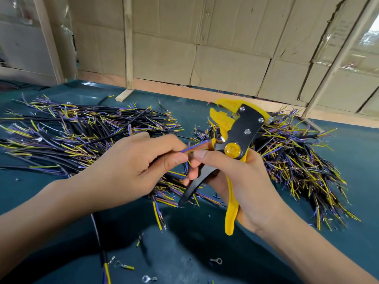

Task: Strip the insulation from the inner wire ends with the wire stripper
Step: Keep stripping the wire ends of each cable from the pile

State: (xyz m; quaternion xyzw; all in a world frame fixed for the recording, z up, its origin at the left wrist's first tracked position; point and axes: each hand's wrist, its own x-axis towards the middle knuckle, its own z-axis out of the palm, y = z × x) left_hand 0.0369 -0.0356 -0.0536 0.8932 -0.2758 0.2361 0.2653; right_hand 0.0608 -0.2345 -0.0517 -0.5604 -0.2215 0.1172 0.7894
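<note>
Pinching a blue inner wire [194, 147] between thumb and fingertips, the left hand [139, 162] feeds its end to the wire stripper [235, 144]. The right hand [238, 181] is wrapped around the yellow and black handles, tool head upright. Cut cable piles [82, 128] lie on both sides across the green table [205, 242]; loose ring terminals [216, 260] sit near the front edge.

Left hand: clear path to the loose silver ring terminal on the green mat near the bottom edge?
Probably yes, but not as is. The left hand is pinching the blue inner wire fed into the yellow-and-black wire stripper. Nothing lies between it and the silver ring terminal on the green mat; it must let go first.
</note>
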